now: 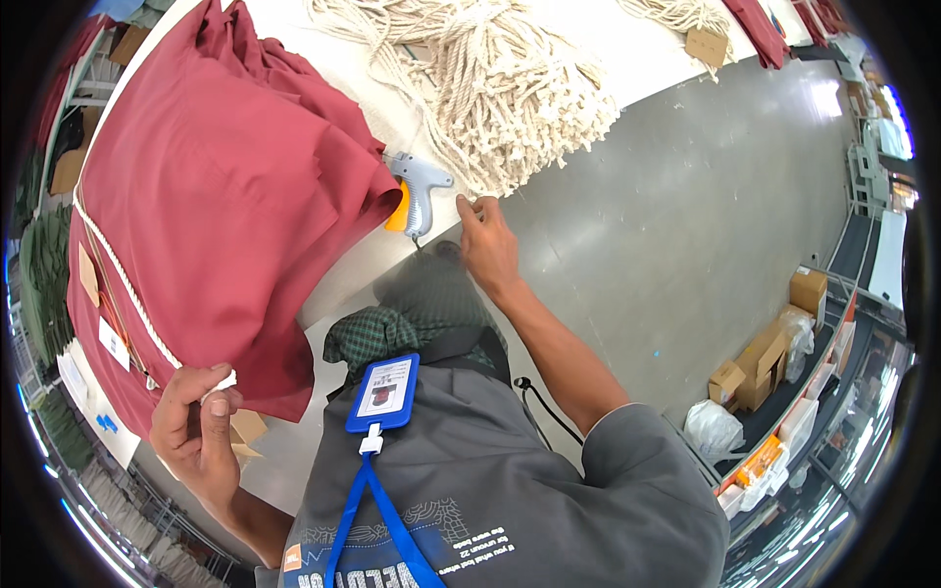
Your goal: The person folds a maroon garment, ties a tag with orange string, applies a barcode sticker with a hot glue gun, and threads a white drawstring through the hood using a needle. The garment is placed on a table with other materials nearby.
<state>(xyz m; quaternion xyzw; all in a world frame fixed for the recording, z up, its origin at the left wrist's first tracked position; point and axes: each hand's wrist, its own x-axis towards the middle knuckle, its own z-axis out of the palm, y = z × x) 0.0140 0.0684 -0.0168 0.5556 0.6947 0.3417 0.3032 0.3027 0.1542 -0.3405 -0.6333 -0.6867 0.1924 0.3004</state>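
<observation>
My left hand [201,426] is closed around the end of a white rope [127,274], and a frayed tip shows between thumb and fingers. That rope runs up along the left side of a dark red cloth [245,186] heaped on the table. My right hand [488,240] pinches a cream cord end at the lower edge of a thick bundle of cords [510,88]. Between the cloth and my right hand lies a grey tagging gun [421,191] with a yellow trigger. A brown card tag [89,274] and a white label [114,343] lie on the cloth.
The white table [382,250] ends just in front of me. Another cord bundle [676,12] with a brown tag lies at the far right. Cardboard boxes [760,367] and a plastic bag [714,427] sit on a rack at right. Green cloth [47,260] is stacked at left.
</observation>
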